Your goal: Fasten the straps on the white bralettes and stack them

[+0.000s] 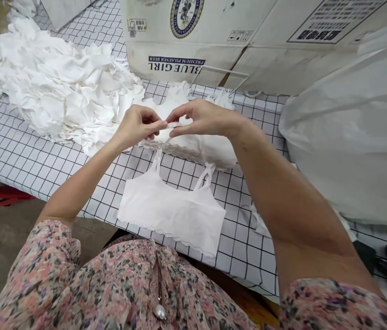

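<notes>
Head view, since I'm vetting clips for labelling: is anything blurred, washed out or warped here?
Head view: soft, even light, only faint shadows; the garment pile is nearly washed out, its folds hard to read; the tablecloth grid lines bow toward the edges, wide-lens warping; the left hand and right hand pinching the strap look sharp, without motion blur.

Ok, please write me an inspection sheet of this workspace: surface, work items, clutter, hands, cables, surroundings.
Surface: table with a white cover with a black grid.
Job's things: white strap held above mid-table; white top lies flat at the near edge; second top under the hands.
Clutter: pile of white garments, far left.
Hands: left hand and right hand both pinch the strap.
Cables: nothing seen.
Surroundings: cardboard boxes behind; white plastic bag at right.
</notes>
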Action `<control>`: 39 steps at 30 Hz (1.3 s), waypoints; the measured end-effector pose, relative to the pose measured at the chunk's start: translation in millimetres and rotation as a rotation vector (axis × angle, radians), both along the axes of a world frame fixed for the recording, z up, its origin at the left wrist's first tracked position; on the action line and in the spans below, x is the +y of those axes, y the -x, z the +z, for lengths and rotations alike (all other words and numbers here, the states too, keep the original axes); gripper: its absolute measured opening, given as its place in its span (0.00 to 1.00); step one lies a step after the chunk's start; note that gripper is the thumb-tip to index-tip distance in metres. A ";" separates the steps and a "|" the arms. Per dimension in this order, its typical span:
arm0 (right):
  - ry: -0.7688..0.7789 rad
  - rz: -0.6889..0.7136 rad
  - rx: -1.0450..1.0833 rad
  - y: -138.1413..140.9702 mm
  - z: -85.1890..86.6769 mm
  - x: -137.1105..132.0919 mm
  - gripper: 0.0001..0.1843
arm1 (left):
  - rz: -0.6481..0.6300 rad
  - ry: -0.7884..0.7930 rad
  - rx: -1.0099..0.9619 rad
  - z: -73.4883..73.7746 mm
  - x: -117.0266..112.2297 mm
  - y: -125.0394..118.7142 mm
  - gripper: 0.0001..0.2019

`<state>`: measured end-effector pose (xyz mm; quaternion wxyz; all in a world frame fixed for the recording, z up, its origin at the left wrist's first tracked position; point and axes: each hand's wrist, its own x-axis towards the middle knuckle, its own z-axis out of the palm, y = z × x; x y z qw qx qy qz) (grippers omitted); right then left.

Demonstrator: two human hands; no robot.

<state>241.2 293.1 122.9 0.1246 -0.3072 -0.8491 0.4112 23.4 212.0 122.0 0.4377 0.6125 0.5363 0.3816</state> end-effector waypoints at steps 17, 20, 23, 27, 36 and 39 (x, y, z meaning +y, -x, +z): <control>-0.365 -0.367 0.228 -1.5 -64.1 -64.3 0.16 | 0.025 0.584 -0.576 -42.7 -104.0 -21.0 0.16; -0.298 -0.388 0.233 -1.4 -72.2 -66.3 0.15 | 0.089 0.614 -0.612 -58.4 -129.8 -23.6 0.20; -0.176 -0.429 0.269 -1.2 -74.9 -70.5 0.13 | 0.139 0.592 -0.626 -63.7 -150.6 -26.9 0.21; 0.021 -0.504 0.347 -3.7 -78.9 -86.6 0.09 | 0.162 0.587 -0.593 -64.9 -176.2 -33.0 0.20; 0.261 -0.517 0.531 -2.0 -87.9 -104.9 0.09 | 0.210 0.573 -0.510 -80.8 -201.3 -35.6 0.17; 0.390 -0.416 0.507 -9.1 -83.0 -104.5 0.10 | 0.136 0.530 -0.468 -78.9 -205.0 -30.6 0.14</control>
